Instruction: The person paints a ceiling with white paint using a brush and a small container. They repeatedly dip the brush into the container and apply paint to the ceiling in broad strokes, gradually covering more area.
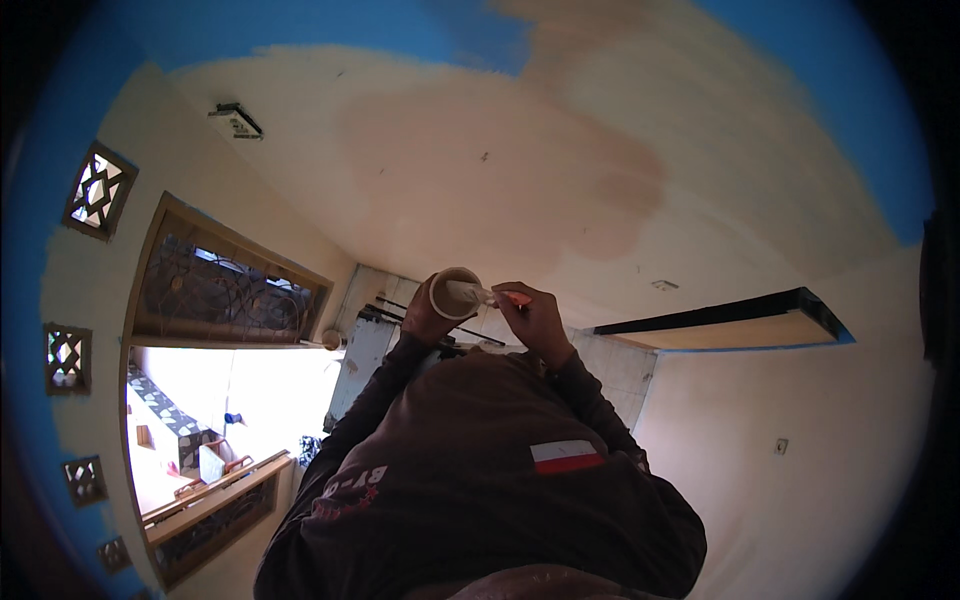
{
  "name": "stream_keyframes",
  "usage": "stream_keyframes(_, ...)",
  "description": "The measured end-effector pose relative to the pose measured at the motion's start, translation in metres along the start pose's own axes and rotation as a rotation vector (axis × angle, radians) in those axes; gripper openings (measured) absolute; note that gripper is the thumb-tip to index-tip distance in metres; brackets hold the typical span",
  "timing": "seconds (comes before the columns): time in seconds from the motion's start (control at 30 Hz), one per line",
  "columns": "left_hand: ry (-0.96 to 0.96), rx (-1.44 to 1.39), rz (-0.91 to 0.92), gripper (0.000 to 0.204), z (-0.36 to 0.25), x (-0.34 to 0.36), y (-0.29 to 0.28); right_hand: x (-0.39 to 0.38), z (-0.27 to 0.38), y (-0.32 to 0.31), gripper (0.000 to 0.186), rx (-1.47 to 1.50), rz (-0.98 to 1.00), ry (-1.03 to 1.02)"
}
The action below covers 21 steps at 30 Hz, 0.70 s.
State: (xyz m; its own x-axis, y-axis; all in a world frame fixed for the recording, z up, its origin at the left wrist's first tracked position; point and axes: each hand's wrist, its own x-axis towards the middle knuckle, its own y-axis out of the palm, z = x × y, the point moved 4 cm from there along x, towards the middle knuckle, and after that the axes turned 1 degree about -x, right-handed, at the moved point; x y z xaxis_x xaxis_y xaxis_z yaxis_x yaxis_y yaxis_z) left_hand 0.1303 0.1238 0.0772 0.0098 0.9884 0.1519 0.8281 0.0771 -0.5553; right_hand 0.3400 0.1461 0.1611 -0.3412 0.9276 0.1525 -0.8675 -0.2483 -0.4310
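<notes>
My left hand (423, 318) grips a cream-coloured cylindrical container (453, 280) at its left side, with the open mouth facing the camera. My right hand (532, 318) is closed on a paintbrush with an orange handle (516, 298); its pale bristle end reaches into the mouth of the container. Pale paint or smears show inside the container and on the brush, though the detail is small. Both hands are held together in front of my dark long-sleeved shirt (470, 470), under a ceiling (400, 180) patched in cream, pinkish beige and blue.
At the left are a wall with lattice vents (99, 189), a wooden transom with metal grille (225, 285) and a bright opening with a chair (215, 463) beyond. A dark-edged ledge (740, 330) juts from the right wall. Pale tiles (625, 375) line the far wall.
</notes>
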Motion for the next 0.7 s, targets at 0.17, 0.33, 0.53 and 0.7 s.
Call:
stream_keyframes(0.17, -0.012, -0.017, -0.057, 0.082, 0.010, -0.002, 0.004, 0.001, -0.011, 0.003, 0.019, 0.055, -0.081, -0.035)
stream_keyframes(0.33, -0.014, 0.031, -0.054, 0.085, 0.015, -0.002, 0.006, 0.002, -0.011, 0.001, 0.018, 0.006, -0.053, 0.000)
stream_keyframes(0.53, -0.012, 0.011, -0.081, 0.087, 0.017, -0.004, 0.008, 0.001, -0.015, 0.005, 0.018, 0.055, -0.084, -0.021)
stream_keyframes(0.7, -0.043, 0.012, -0.074, 0.088, 0.016, -0.003, 0.006, -0.003, -0.017, 0.006, 0.017, 0.048, -0.074, 0.010)
